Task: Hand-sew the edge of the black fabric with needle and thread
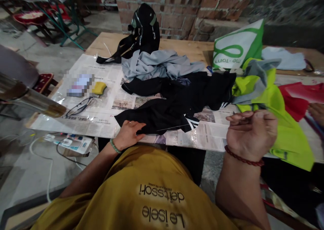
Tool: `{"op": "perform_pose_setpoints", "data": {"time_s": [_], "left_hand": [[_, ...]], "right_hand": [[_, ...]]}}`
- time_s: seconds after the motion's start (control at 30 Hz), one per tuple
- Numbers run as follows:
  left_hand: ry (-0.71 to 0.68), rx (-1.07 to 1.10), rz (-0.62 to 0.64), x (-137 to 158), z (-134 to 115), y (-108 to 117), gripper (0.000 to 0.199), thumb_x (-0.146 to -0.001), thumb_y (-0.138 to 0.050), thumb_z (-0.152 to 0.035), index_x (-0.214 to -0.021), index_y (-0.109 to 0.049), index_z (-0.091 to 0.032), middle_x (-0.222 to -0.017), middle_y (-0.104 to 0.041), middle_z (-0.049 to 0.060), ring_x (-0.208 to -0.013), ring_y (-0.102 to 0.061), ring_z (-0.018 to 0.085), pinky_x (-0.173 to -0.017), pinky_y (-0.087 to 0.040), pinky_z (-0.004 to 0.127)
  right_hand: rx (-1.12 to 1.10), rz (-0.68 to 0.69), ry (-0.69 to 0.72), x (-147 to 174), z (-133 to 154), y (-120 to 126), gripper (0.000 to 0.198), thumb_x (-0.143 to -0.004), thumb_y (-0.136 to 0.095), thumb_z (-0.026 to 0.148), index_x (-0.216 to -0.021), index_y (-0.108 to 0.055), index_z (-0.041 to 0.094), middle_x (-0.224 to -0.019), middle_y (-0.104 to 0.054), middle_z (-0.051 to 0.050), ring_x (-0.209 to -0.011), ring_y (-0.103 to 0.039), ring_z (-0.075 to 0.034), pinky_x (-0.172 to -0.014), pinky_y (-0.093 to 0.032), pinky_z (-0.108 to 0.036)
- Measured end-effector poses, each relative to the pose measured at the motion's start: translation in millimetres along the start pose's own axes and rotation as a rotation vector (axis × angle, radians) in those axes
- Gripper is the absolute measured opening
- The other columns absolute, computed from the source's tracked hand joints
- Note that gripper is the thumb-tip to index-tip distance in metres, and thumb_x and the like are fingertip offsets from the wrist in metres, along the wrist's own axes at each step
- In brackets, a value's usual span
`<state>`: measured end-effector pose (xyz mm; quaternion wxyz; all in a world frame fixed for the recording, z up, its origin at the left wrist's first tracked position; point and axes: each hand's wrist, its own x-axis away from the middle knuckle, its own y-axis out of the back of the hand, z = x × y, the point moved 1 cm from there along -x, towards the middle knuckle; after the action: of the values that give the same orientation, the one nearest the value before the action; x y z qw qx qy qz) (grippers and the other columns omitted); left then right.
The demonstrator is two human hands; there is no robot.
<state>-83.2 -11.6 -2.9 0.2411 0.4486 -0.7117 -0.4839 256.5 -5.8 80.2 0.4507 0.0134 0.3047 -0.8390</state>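
A black garment (162,113) with white stripes at one end lies spread over the newspaper. My left hand (130,132), with a green bead bracelet, is closed on its near left edge, fingers on top of the cloth. A thin pale thread (172,127) runs across the black cloth toward the striped end. My right hand (253,132), wearing a dark red braided bracelet, is raised to the right of the garment. Its fingers and thumb are pinched together, and whatever they hold is too small to make out.
Behind the black garment lie a grey cloth (162,64) and a black bag (146,27). Yellow-green clothing (286,122) and a green-white bag (238,48) are at right. A yellow sponge (99,88), glasses (81,106) and a blurred-out phone-like object (80,85) sit left. Another person's hand (317,112) shows far right.
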Motion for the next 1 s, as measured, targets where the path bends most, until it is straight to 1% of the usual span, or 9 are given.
{"op": "perform_pose_setpoints", "data": {"time_s": [0.17, 0.3, 0.37, 0.47, 0.57, 0.7, 0.8, 0.9, 1.0], "left_hand": [[-0.007, 0.122, 0.085, -1.9, -0.7, -4.9, 0.029, -0.075, -0.064, -0.035, -0.100, -0.065, -0.020, -0.081, -0.065, 0.003, -0.078, -0.059, 0.017, -0.077, -0.039, 0.032], [-0.023, 0.120, 0.096, -4.9, -8.1, -3.8, 0.036, -0.073, -0.065, -0.039, -0.106, -0.062, -0.024, -0.116, -0.058, 0.006, -0.104, -0.053, 0.023, -0.088, -0.036, 0.038], [-0.032, 0.122, 0.110, -8.2, -13.5, -4.0, 0.042, -0.073, -0.064, -0.039, -0.113, -0.058, -0.025, -0.122, -0.055, 0.006, -0.109, -0.050, 0.024, -0.090, -0.034, 0.040], [-0.059, 0.123, 0.150, -14.3, -18.6, -7.4, 0.039, -0.074, -0.064, -0.037, -0.110, -0.060, -0.024, -0.106, -0.064, 0.004, -0.100, -0.055, 0.022, -0.089, -0.033, 0.038], [-0.099, 0.105, 0.179, -23.0, -16.9, -10.8, 0.018, -0.075, -0.063, -0.032, -0.089, -0.068, -0.022, -0.084, -0.068, 0.002, -0.084, -0.059, 0.018, -0.086, -0.035, 0.035], [-0.196, 0.135, 0.092, -49.5, -13.8, -0.1, 0.014, -0.078, -0.059, -0.030, -0.075, -0.070, -0.020, -0.072, -0.066, 0.001, -0.073, -0.058, 0.014, -0.077, -0.040, 0.029], [-0.294, 0.178, -0.022, -81.1, -22.4, 22.2, 0.015, -0.078, -0.059, -0.029, -0.075, -0.069, -0.019, -0.072, -0.066, 0.002, -0.074, -0.058, 0.014, -0.079, -0.041, 0.028], [-0.321, 0.272, -0.045, -110.0, -36.6, 42.3, 0.016, -0.077, -0.060, -0.030, -0.075, -0.069, -0.016, -0.070, -0.064, 0.000, -0.069, -0.057, 0.012, -0.071, -0.042, 0.025], [-0.201, 0.401, 0.093, -125.4, -41.6, 42.5, 0.018, -0.074, -0.062, -0.032, -0.078, -0.068, -0.015, -0.067, -0.062, -0.002, -0.063, -0.055, 0.010, -0.062, -0.040, 0.021]], "right_hand": [[-0.019, -0.085, -0.073, 5.0, -2.7, 0.6, 0.015, -0.080, -0.046, 0.008, -0.073, -0.055, 0.018, -0.059, -0.058, 0.001, -0.049, -0.058, -0.013, -0.048, -0.050, -0.027], [-0.013, -0.081, -0.084, 8.7, -6.7, -0.2, 0.013, -0.079, -0.048, 0.009, -0.073, -0.054, 0.018, -0.060, -0.059, 0.001, -0.050, -0.057, -0.012, -0.049, -0.050, -0.027], [-0.020, -0.052, -0.092, 9.5, -8.4, -1.6, 0.013, -0.080, -0.047, 0.009, -0.073, -0.054, 0.018, -0.060, -0.059, 0.002, -0.049, -0.057, -0.012, -0.048, -0.050, -0.026], [-0.018, -0.048, -0.094, 7.6, -10.7, -2.2, 0.015, -0.081, -0.045, 0.008, -0.072, -0.054, 0.018, -0.058, -0.059, 0.002, -0.048, -0.057, -0.012, -0.048, -0.051, -0.026], [-0.012, -0.028, -0.082, 0.1, -14.2, -0.7, 0.021, -0.082, -0.040, 0.006, -0.072, -0.053, 0.018, -0.057, -0.059, 0.002, -0.048, -0.057, -0.012, -0.047, -0.051, -0.026], [-0.006, -0.003, -0.091, -21.6, -15.0, -2.5, 0.026, -0.085, -0.035, 0.002, -0.071, -0.051, 0.018, -0.055, -0.058, 0.003, -0.046, -0.057, -0.012, -0.046, -0.050, -0.026], [0.003, -0.039, 0.011, -46.3, -0.2, -9.2, 0.023, -0.085, -0.039, 0.003, -0.071, -0.048, 0.019, -0.054, -0.057, 0.006, -0.043, -0.057, -0.010, -0.045, -0.049, -0.025], [0.044, -0.124, 0.150, -69.6, 25.0, -15.2, 0.022, -0.085, -0.038, 0.007, -0.070, -0.046, 0.020, -0.055, -0.055, 0.008, -0.044, -0.058, -0.008, -0.048, -0.048, -0.024], [0.089, -0.122, 0.250, -80.3, 38.5, -14.6, 0.019, -0.085, -0.039, 0.012, -0.070, -0.047, 0.022, -0.058, -0.056, 0.008, -0.047, -0.059, -0.008, -0.049, -0.047, -0.024]]}}
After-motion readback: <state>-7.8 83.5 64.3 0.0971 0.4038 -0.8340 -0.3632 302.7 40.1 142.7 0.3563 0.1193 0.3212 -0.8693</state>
